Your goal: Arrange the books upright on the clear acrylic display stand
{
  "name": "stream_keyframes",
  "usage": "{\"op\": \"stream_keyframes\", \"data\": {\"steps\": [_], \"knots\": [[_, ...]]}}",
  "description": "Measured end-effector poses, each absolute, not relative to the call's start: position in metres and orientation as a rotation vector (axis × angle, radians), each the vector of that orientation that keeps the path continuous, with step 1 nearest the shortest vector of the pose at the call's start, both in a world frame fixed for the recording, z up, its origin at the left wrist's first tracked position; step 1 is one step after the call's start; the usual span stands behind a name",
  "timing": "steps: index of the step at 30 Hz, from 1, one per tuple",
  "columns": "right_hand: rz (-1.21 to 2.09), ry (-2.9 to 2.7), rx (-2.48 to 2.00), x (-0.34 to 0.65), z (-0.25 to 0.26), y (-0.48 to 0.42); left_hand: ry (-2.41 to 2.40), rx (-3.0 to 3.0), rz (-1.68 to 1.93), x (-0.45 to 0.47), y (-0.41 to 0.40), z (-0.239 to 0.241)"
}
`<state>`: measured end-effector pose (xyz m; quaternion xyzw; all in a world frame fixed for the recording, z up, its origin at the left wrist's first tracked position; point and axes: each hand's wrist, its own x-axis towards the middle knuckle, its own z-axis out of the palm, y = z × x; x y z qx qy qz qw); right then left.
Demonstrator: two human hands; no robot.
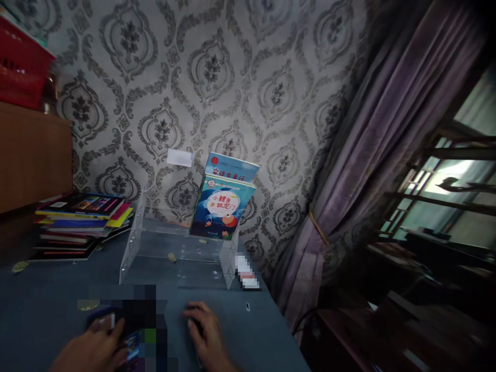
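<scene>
My left hand [93, 343] is low at the left, blurred, its fingers curled over a dark thing with a bright blue patch. Blocky pixels cover most of that thing, so its kind cannot be told. To the right, my right hand [209, 333] is just above the table with fingers bent and thumb close to them; something dark shows under the fingers. Beyond both hands stands a clear plastic book rack [132, 248] with stepped tiers. At its right end a blue picture book [222, 209] leans upright, in front of another light-blue book [232, 166].
A stack of books and magazines [77, 227] lies on the grey-blue table [256, 341] at the left. Above it, a red basket [23, 67] stands on a wooden cabinet [34, 155]. A pixelated white item [248, 274] lies right of the rack. A purple curtain [329, 206] hangs beyond the table's right edge.
</scene>
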<state>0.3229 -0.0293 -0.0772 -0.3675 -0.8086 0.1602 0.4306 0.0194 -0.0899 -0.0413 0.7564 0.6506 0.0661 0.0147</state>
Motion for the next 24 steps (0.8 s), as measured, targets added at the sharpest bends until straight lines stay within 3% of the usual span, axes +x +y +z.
{"op": "stream_keyframes", "data": {"steps": [7,13,17,24], "knots": [[0.3,-1.943,-1.027,0.33,-0.082,-0.025,1.802,2.482,-0.039,0.12,-0.077,0.013],[0.274,-1.968,-1.128,0.337,-0.07,-0.022,1.812,2.575,-0.075,0.147,-0.067,0.038],[0.319,-2.055,-1.142,0.33,-0.049,-0.027,1.812,2.676,-0.008,0.139,-0.06,0.025],[0.373,-2.178,-1.197,0.322,-0.032,-0.024,1.591,2.89,0.568,0.115,-0.044,-0.022]]}}
